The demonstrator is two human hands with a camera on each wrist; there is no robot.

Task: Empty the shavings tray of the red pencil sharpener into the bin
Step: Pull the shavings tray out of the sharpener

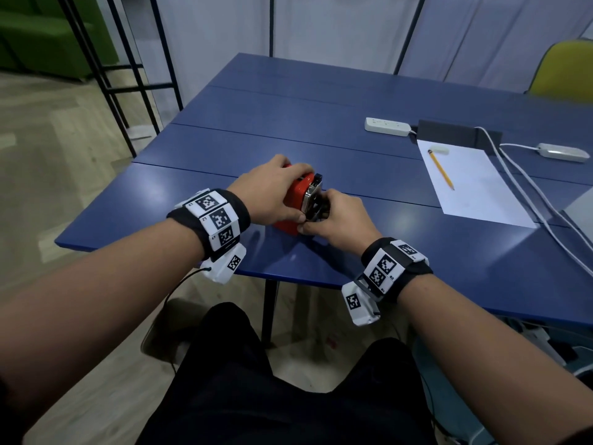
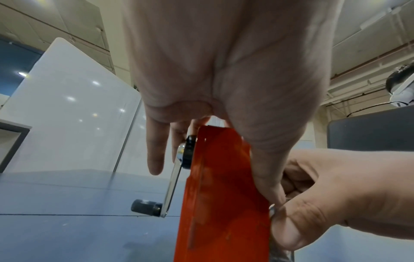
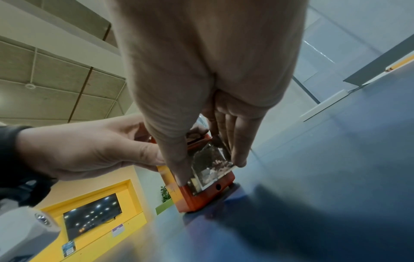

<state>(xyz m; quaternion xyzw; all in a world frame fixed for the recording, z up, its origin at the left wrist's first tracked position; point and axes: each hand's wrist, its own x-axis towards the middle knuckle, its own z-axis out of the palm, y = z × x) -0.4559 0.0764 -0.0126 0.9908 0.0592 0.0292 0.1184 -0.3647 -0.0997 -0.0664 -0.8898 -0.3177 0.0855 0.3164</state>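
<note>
The red pencil sharpener (image 1: 295, 200) stands on the blue table (image 1: 353, 155), near its front edge. My left hand (image 1: 282, 191) grips its body from above, thumb down the near side and fingers over the far side. The metal crank (image 2: 172, 184) with its black knob hangs at the sharpener's back. In the front face sits the clear shavings tray (image 3: 210, 166), with dark shavings inside. My right hand (image 1: 316, 215) pinches it, thumb (image 3: 179, 168) on one side and fingers (image 3: 239, 152) on the other. No bin shows in any view.
To the right lie a white sheet of paper (image 1: 475, 187) with a yellow pencil (image 1: 441, 170) on it, a white power strip (image 1: 386, 126) and white cables (image 1: 539, 194). A yellow chair (image 1: 568, 69) stands at the far right. Black metal frames (image 1: 128, 85) rise left of the table.
</note>
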